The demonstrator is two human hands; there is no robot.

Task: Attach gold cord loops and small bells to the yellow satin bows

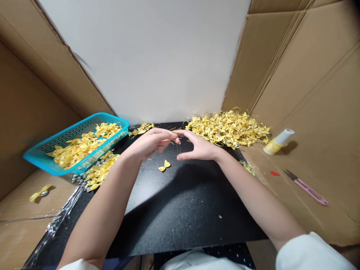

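Note:
Over the black board my left hand point(157, 142) is closed in a pinch, fingertips together. A thin thread point(177, 149) hangs from these fingertips; whatever else they may hold is too small to make out. My right hand point(197, 146) is open, its thumb well apart from its fingers, and its index fingertip comes close to the left fingertips. Whether it touches them I cannot tell. Below the hands a single yellow ribbon bow point(164, 165) lies flat on the black board point(180, 210). Short gold ties point(172, 141) lie just behind the fingers.
On the left a turquoise basket point(59, 173) holds yellow bows, with loose bows point(104, 168) and silvery beads point(80, 180) beside it. At back right stands a heap of tied bows point(230, 127). Further right are a thread spool point(278, 141) and pink snips point(308, 189). Cardboard walls point(315, 93) enclose the sides.

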